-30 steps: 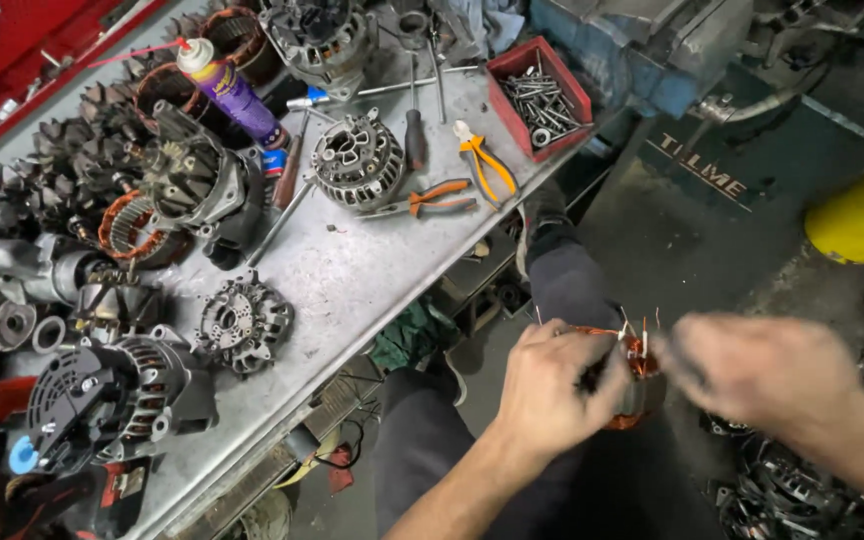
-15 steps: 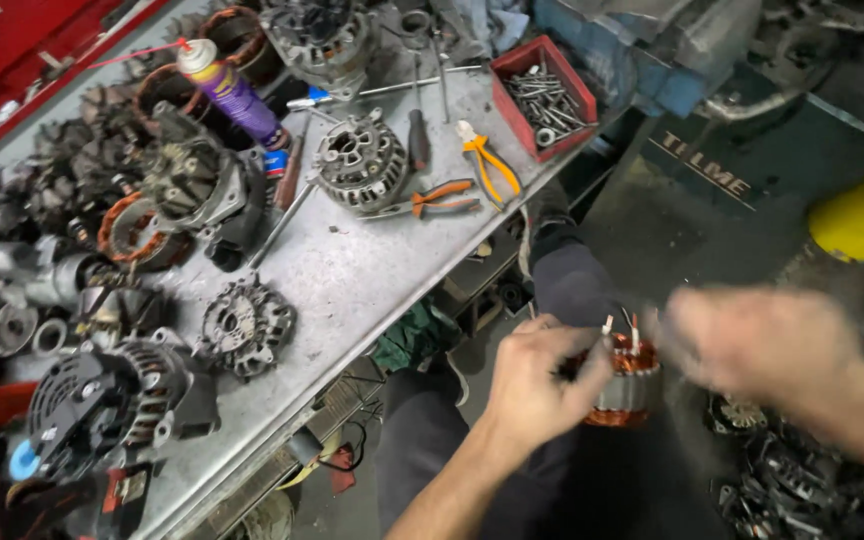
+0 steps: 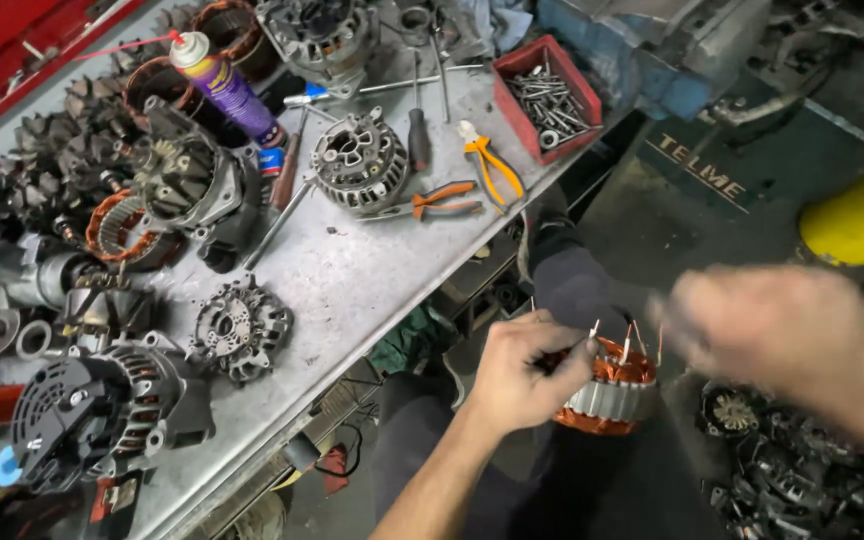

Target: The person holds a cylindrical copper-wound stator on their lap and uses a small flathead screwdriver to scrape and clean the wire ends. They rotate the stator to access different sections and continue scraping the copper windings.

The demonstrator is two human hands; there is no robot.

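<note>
The left hand (image 3: 524,375) keeps gripping the copper stator (image 3: 607,392); the blurred right hand (image 3: 767,325) has drawn off rightward, grasp unclear.

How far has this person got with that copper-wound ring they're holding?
Done: the copper-wound stator ring is out of its housing, with bare wire ends sticking up. In hand: the left hand grips the ring, while the right hand is blurred right beside it. Left: the alternator, housings and pliers lie loose on the metal bench, so much looks unassembled.
</note>
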